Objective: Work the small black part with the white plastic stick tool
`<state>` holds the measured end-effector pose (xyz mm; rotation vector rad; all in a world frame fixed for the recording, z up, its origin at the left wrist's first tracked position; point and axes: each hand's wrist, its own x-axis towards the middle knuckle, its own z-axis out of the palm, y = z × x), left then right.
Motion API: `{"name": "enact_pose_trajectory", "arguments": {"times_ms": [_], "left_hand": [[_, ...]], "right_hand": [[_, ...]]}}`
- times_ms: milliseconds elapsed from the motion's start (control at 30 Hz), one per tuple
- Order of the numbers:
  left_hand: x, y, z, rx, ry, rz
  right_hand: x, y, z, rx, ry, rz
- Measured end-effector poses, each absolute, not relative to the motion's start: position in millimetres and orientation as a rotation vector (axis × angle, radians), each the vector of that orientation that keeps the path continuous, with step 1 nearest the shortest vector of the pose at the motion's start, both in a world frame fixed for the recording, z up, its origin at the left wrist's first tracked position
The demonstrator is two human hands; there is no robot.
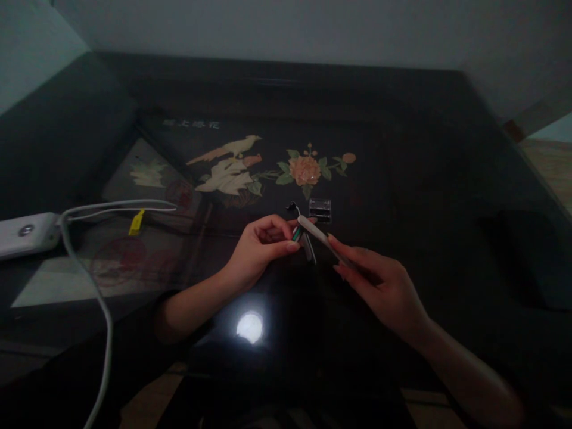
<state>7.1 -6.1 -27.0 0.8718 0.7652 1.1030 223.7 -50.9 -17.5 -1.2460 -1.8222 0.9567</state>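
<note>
Pinching a small green-tipped piece (297,233), left hand (257,247) meets right hand's (379,286) white stick (317,233).

over a dark glossy surface (424,196) with a bird-and-flower inlay, the left hand (257,247) pinches a small green-tipped item (297,233), and the right hand (379,286) holds a white stick (315,231) touching it. a small clear box (320,210) lies just beyond; a white cable (96,286) trails at left.
</note>
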Motion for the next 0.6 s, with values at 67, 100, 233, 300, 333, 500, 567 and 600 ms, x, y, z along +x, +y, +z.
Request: {"name": "enact_pose_trajectory", "arguments": {"times_ms": [67, 100, 233, 300, 333, 500, 567, 600], "left_hand": [[7.0, -6.1, -26.4, 0.867, 0.742, 1.100], [6.8, -6.1, -26.4, 0.862, 0.726, 1.099], [6.1, -6.0, -27.4, 0.836, 0.672, 1.095], [6.0, -5.9, -27.1, 0.827, 0.672, 1.093], [6.1, -6.0, -26.7, 0.825, 0.680, 1.093], [6.2, -6.4, -25.8, 0.857, 0.736, 1.088], [6.0, -6.4, -27.1, 0.871, 0.750, 1.084], [5.8, -6.3, -27.8, 0.877, 0.755, 1.083]], "right_hand": [[223.1, -51.3, -16.7, -1.230, -1.830, 0.965], [222.7, -51.6, -16.4, -1.222, -1.829, 0.973], [221.4, -54.7, -14.3, -1.194, -1.829, 1.016], [220.7, -56.3, -12.3, -1.193, -1.833, 1.033], [220.3, -56.9, -11.3, -1.198, -1.833, 1.043], [219.0, -54.9, -9.1, -1.209, -1.785, 1.085], [219.2, -53.2, -9.8, -1.216, -1.757, 1.094], [219.5, -52.4, -10.3, -1.220, -1.747, 1.100]]}}
